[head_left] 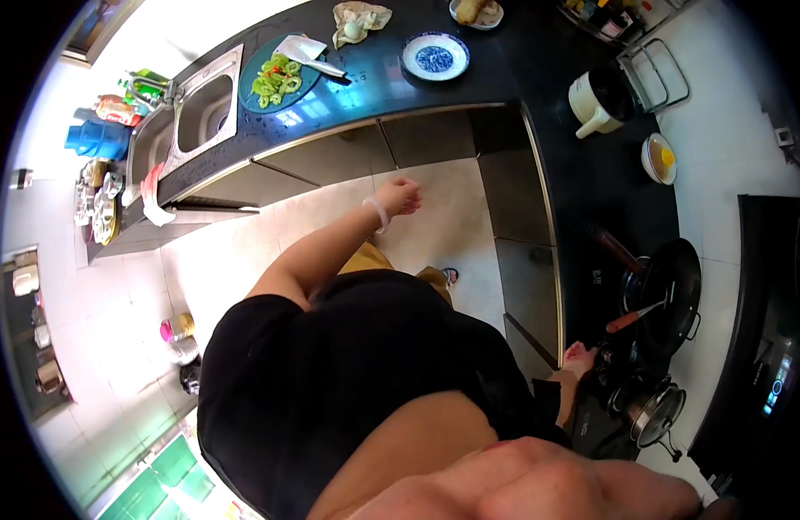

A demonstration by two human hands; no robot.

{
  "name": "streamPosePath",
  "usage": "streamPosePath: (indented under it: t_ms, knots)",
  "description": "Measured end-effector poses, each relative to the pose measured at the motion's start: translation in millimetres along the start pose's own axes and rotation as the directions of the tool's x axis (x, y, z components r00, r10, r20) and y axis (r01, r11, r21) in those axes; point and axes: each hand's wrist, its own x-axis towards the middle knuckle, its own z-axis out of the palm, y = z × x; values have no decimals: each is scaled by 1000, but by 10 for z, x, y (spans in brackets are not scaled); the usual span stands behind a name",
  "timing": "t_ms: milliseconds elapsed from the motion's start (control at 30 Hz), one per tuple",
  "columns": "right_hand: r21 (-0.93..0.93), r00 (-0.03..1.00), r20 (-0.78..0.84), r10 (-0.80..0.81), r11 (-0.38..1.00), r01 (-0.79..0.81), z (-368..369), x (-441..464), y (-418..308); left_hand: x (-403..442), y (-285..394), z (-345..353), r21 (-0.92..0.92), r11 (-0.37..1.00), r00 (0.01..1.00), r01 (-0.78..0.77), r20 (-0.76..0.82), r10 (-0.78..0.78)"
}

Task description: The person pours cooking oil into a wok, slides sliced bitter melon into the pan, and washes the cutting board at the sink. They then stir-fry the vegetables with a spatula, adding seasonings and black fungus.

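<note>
My left hand (pixel 400 198), with a pale bracelet at the wrist, hangs in the air over the floor in front of the cabinets. Its fingers are curled in and nothing shows in them. At the front of the gas stove (pixel 597 425), my right hand (pixel 579 357) has its fingers closed at a control knob, which is mostly hidden. Beyond that hand, a black wok (pixel 684 282) sits on the stove, and a spatula with a wooden handle (pixel 627 322) rests in it. Nearer to me stands a small pot with a glass lid (pixel 659 418).
A round board (pixel 263 104) carries cut green peppers (pixel 277 82) and a cleaver (pixel 306 54). Beside it are a blue-patterned plate (pixel 434 57) and the sink (pixel 211 113). A cream pot (pixel 591 106) and a bowl with something yellow (pixel 659 159) stand along the right counter.
</note>
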Motion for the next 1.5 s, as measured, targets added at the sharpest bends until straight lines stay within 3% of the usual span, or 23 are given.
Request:
streamPosePath:
  t_ms: [67, 133, 200, 300, 400, 433, 467, 500, 533, 567, 633, 700, 733, 800, 833, 867, 967, 1033, 1167, 1300, 1500]
  knots:
    - [-481, 982, -53, -182, 866, 134, 71, -29, 659, 60, 12, -355, -61, 998, 999, 4, -39, -6]
    - [-315, 999, 31, 27, 949, -15, 207, -107, 1510, 95, 8, -776, -132, 991, 997, 5, -72, -15]
    - [-463, 984, 139, 115, 886, -38, 583, -608, 2197, 149, 38, -1265, -294, 956, 996, 6, -86, -33]
    - [-727, 919, 379, 109, 649, 223, 1310, -1523, 2941, 163, 212, -1990, -503, 862, 985, -67, -173, -25]
    - [-783, 841, 532, 95, 433, 446, 2071, -1943, 3239, 302, 317, -2711, -692, 715, 967, -101, -238, -94]
    - [-817, 818, 560, 129, 251, 520, 2319, -1832, 3222, 332, 346, -2902, -696, 705, 962, -134, -263, -78]
    - [-808, 793, 587, 163, 63, 586, 2566, -1720, 3206, 336, 361, -3058, -699, 697, 956, -161, -286, -67]
    - [-789, 837, 535, 116, 421, 447, 2753, -1669, 3272, 286, 404, -3182, -680, 703, 948, -208, -318, -27]
    - [-752, 746, 658, 101, 139, 644, 2974, -1552, 3220, 240, 452, -3271, -695, 690, 948, -201, -314, -41]
    - [-765, 795, 605, 30, 298, 571, 3207, -1699, 3223, 266, 423, -3384, -705, 678, 945, -208, -324, -48]
    - [-697, 754, 656, -33, 355, 622, 3663, -2012, 3223, 207, 353, -3515, -744, 630, 939, -223, -338, -67]
    - [-649, 694, 719, 33, 392, 653, 4083, -2359, 3251, 189, 204, -3631, -787, 576, 936, -220, -337, -103]
    - [-670, 666, 737, 114, 249, 699, 4286, -2439, 3269, 179, 126, -3680, -797, 561, 935, -222, -338, -110]
    - [-606, 604, 789, 115, 316, 730, 4608, -2560, 3476, 148, 2, -3774, -825, 523, 933, -215, -332, -140]
    - [-525, 527, 847, 71, 262, 810, 4780, -2336, 3696, 149, -66, -3847, -837, 507, 933, -205, -323, -157]
    - [-489, 497, 866, 51, 291, 823, 4917, -2698, 3712, 142, -100, -3902, -844, 490, 924, -218, -341, -175]
    - [-196, 197, 976, -87, 18, 980, 5370, -2957, 3882, 66, -45, -3958, -817, 505, 887, -278, -420, -191]
    - [-13, -1, 988, -151, -87, 996, 5640, -3060, 3971, 37, 31, -3961, -801, 521, 876, -294, -444, -188]
    - [214, -248, 945, -213, -170, 962, 6177, -3269, 3920, 275, 75, -4035, -806, 506, 872, -307, -451, -190]
    - [265, -307, 946, -104, -298, 917, 6535, -3406, 3936, 295, 617, -3684, -722, 592, 848, -359, -518, -117]
    - [154, -73, 977, 199, -434, 888, 6876, -3610, 4164, 474, 969, -3741, -657, 641, 831, -398, -554, -51]
